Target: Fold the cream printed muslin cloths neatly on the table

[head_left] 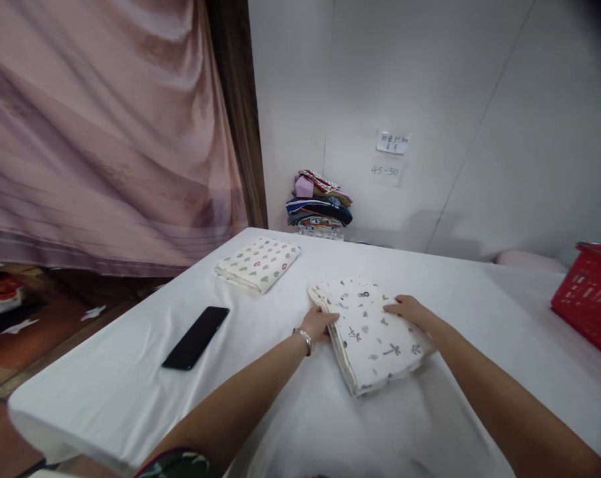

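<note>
A white folded cloth (367, 332) printed with small grey palm trees and other motifs is between my hands over the white table. My left hand (319, 323) grips its left folded edge, thumb on top and fingers partly hidden beneath. On the opposite side, my right hand (410, 311) holds the right edge, with fingertips on the printed top; the rest of its grip is hidden. The near right corner of the cloth is blurred. Farther back to the left lies another folded cloth (260, 262), cream with grey and red motifs.
A black phone (195, 337) lies on the white-covered table (105, 358) at the left. Against the wall rises a stack of folded fabrics (320, 206). A red basket (592, 299) stands at the right edge. Pink curtain fabric (105, 133) hangs at the left.
</note>
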The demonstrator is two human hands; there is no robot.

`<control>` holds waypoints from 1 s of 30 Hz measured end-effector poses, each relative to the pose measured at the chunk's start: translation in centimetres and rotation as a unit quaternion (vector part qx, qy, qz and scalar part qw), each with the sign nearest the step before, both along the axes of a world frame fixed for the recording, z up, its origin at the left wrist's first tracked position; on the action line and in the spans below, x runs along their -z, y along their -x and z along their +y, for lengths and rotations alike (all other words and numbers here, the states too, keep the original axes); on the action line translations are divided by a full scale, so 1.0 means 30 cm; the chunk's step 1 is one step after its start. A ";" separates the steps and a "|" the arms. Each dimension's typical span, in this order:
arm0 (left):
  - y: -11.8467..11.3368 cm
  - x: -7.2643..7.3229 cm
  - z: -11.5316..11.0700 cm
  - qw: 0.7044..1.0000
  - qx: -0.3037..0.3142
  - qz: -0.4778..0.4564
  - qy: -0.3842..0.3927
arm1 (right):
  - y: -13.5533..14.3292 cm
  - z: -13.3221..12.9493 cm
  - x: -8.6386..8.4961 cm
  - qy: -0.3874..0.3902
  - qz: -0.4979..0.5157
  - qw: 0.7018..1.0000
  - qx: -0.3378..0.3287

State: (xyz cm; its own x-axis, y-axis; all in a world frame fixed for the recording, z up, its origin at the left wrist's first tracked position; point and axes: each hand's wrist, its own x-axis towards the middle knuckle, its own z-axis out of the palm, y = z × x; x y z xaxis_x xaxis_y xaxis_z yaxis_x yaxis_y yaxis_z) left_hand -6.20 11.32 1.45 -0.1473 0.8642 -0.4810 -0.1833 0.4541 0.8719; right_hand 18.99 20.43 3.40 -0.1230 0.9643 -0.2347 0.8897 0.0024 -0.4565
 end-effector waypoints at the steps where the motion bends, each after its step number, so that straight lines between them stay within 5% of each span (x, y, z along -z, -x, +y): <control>1: -0.004 -0.004 0.002 1.000 -0.006 0.006 -0.006 | 0.015 -0.008 -0.011 -0.015 -0.011 1.000 -0.007; 5: -0.042 -0.039 0.014 0.998 -0.018 0.029 -0.044 | 0.108 -0.090 -0.065 -0.108 -0.065 0.991 -0.047; 11: -0.111 -0.097 0.008 0.995 -0.010 0.004 -0.104 | 0.233 -0.279 -0.142 -0.279 -0.187 0.924 -0.181; 24: -0.243 -0.127 0.020 0.992 0.012 0.005 -0.125 | 0.111 -0.336 -0.182 -0.195 0.020 0.974 -0.112; 30: -0.343 -0.209 -0.001 0.988 0.044 -0.054 -0.139 | 0.039 -0.346 -0.226 -0.201 -0.060 0.974 -0.082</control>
State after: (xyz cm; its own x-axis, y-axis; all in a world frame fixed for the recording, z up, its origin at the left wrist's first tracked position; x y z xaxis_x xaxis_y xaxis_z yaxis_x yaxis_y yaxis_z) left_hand 4.10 11.27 7.73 -0.0267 0.9721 -0.2328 -0.2527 0.2188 0.9425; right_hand 17.82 10.07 10.19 -0.2778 0.9511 0.1350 0.9095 0.3056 -0.2818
